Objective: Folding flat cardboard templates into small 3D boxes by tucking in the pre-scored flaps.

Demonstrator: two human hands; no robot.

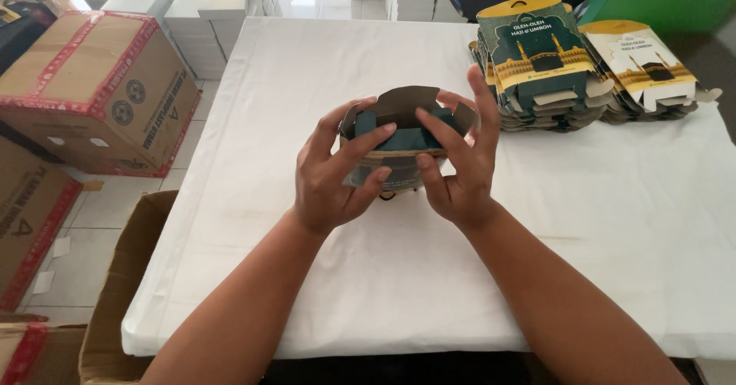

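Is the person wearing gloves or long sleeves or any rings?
No gloves. The left hand and right hand are bare, and both forearms are uncovered as far as the picture shows. No sleeves, watch, bracelet or rings can be seen.

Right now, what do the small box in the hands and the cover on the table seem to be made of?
The small box looks like thin printed cardboard: dark green outside, plain brown inside, with flaps that bend along creases. The left hand and right hand both hold it. The table cover seems to be white cloth, matte, with soft wrinkles and a draped front edge; it could also be a thin sheet.
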